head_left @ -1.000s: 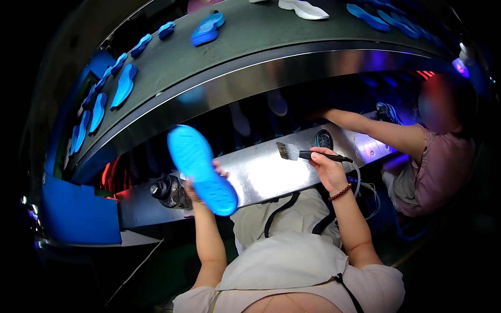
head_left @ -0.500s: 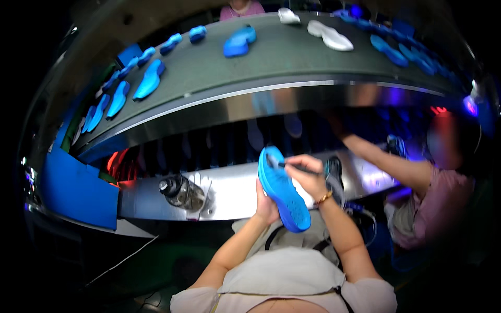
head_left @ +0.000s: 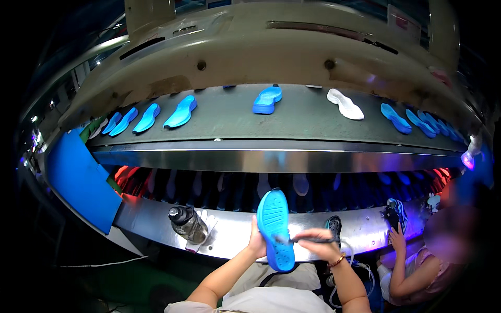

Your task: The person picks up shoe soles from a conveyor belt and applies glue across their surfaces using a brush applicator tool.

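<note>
A bright blue shoe sole (head_left: pixel 273 216) is held upright in front of me, its hollow, ribbed inner face toward me. My left hand (head_left: pixel 257 242) grips it along the left edge, the fingers partly hidden behind it. In my right hand (head_left: pixel 324 246) is a thin dark-handled brush (head_left: pixel 302 240), pinched between the fingers. Its tip touches the sole's inner face below the middle, just above a patch of small holes.
A metal ledge (head_left: pixel 235 248) crosses before me, bearing a dark-capped bottle (head_left: pixel 189 225) and a dark shoe (head_left: pixel 334 225). Above runs a green conveyor belt (head_left: pixel 224 117) with blue soles and a white sole (head_left: pixel 345 104). At right, a co-worker's hand (head_left: pixel 397 236) touches a dark striped shoe (head_left: pixel 395 213).
The brush has moved from the sole's upper end to its lower half. My view has tilted up. The co-worker's arm has drawn back from under the belt to the striped shoe.
</note>
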